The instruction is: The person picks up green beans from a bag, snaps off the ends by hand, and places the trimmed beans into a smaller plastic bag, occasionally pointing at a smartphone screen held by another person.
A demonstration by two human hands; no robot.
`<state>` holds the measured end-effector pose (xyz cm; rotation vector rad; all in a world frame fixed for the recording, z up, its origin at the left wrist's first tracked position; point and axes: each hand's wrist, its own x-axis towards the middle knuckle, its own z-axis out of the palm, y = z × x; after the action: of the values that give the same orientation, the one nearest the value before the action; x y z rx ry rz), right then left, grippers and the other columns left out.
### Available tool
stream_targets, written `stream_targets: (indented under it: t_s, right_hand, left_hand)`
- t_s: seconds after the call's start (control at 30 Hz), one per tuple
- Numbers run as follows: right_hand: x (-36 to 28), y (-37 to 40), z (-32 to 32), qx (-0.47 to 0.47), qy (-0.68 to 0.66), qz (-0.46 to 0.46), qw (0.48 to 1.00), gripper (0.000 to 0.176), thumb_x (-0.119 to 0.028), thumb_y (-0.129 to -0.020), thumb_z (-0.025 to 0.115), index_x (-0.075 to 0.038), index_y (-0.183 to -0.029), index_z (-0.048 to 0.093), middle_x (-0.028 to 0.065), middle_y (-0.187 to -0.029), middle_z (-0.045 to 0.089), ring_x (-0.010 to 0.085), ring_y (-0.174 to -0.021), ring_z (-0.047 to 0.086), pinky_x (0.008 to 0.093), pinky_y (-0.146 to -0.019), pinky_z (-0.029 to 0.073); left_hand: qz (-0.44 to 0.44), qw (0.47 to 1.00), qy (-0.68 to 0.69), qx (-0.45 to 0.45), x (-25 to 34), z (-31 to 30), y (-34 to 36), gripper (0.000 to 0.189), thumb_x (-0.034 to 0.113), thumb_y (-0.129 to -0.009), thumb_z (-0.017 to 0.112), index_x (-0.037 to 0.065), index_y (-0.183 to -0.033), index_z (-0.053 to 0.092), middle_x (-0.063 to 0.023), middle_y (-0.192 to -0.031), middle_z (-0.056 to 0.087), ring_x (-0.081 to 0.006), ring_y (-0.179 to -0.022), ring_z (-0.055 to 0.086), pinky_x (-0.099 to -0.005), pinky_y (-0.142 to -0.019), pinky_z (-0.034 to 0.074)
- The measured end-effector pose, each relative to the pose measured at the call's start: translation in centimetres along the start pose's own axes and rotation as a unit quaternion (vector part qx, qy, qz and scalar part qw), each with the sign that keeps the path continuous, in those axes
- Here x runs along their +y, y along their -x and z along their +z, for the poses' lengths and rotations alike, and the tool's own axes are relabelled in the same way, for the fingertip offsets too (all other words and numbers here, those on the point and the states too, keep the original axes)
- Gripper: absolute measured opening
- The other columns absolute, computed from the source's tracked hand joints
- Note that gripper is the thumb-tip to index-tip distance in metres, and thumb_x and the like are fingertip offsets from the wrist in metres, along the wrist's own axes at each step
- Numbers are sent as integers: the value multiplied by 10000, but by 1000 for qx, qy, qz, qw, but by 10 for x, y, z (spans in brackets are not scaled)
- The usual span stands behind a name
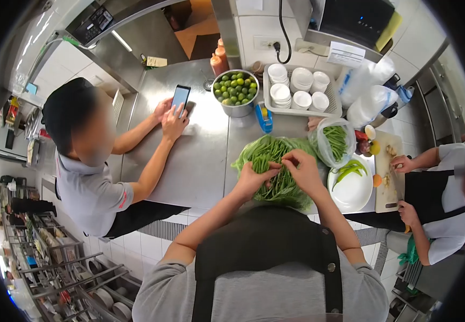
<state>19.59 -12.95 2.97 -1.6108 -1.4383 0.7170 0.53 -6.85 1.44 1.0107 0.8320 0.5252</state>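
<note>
A large heap of long green beans (275,146) lies in an opened, thin plastic bag (239,161) on the steel counter in front of me. My left hand (253,181) is closed around a small bunch of the beans, at the left side of the heap. Over the right side, my right hand (303,170) is closed in a pinch, its fingertips close to the left thumb. What sits between those fingertips is too small to make out. Cut green beans (338,140) fill a plastic-lined container just beyond my right hand.
A white plate (350,194) with green chilies (353,168) is at right. Behind stand a pot of limes (235,89), a blue tape dispenser (263,119) and a crate of white cups (302,111). One co-worker holds a phone (181,96); another works at a cutting board (388,201).
</note>
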Motion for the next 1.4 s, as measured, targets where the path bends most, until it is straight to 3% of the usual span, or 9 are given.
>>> stream_targets:
  t_s: [0.3,0.5,0.6,0.8,0.9,1.0,1.1,1.23,1.4]
  right_hand:
    - [-42,6,-3,30,-105,0,994,75,23,-888,674,18,-962,672,97,-886,661,179,-805,670,299,-724,525]
    - [-32,7,-6,28,-25,-21,999,82,-64,-917,682,18,-923,676,59,-820,635,135,-726,578,300,-685,470]
    - [-15,14,0,-21,-120,63,991,112,-105,-942,684,2,-912,676,36,-821,623,111,-713,548,276,-662,441]
    - [-9,20,-15,-125,-446,228,857,101,-82,-951,669,-31,-868,643,-10,-808,607,86,-740,550,237,-690,440]
    - [-17,21,-35,-150,-505,236,816,102,-114,-946,701,-14,-931,684,-9,-815,637,75,-754,557,230,-709,452]
    - [-7,15,-36,-133,-353,152,914,142,-85,-922,709,-9,-1041,701,-4,-849,659,97,-799,605,244,-772,485]
    - [1,13,-31,-115,-244,170,948,250,-68,-900,712,-18,-1144,700,20,-946,679,131,-901,644,278,-847,505]
    - [2,17,-13,-157,-186,144,959,302,-120,-907,724,-23,-1191,685,79,-1173,675,179,-1035,645,326,-907,509]
    - [-9,20,12,-229,-208,154,938,278,-186,-921,744,4,-1112,675,70,-999,713,160,-911,669,310,-847,527]
  left_hand:
    - [114,992,-38,26,8,12,-8,143,34,-848,805,0,-964,728,-30,-829,726,-85,-639,635,-243,-549,514]
    - [110,983,-138,52,-2,0,-2,154,89,-839,835,6,-933,746,-19,-803,729,-67,-617,616,-239,-556,511]
    - [90,979,-182,27,-2,-3,6,165,115,-848,830,8,-933,737,-8,-755,707,-56,-648,615,-255,-610,514]
    - [130,956,-262,-24,0,-2,12,165,106,-846,829,14,-959,751,-8,-833,748,-48,-758,627,-263,-695,534]
    - [176,948,-265,-32,-6,-5,6,168,100,-861,813,2,-977,740,-35,-854,756,-51,-738,632,-254,-670,533]
    - [94,975,-202,-6,-15,-8,4,155,80,-888,781,-23,-981,711,-75,-861,759,-72,-720,653,-254,-637,539]
    - [38,996,-75,24,-9,-4,6,121,49,-913,741,-40,-971,683,-111,-879,759,-99,-697,671,-261,-604,547]
    - [82,996,-8,29,-4,-13,2,94,33,-926,716,-38,-968,671,-143,-910,756,-139,-697,681,-286,-617,562]
    - [110,990,44,74,0,-14,-2,86,30,-929,707,-28,-973,661,-168,-930,752,-169,-697,680,-300,-637,565]
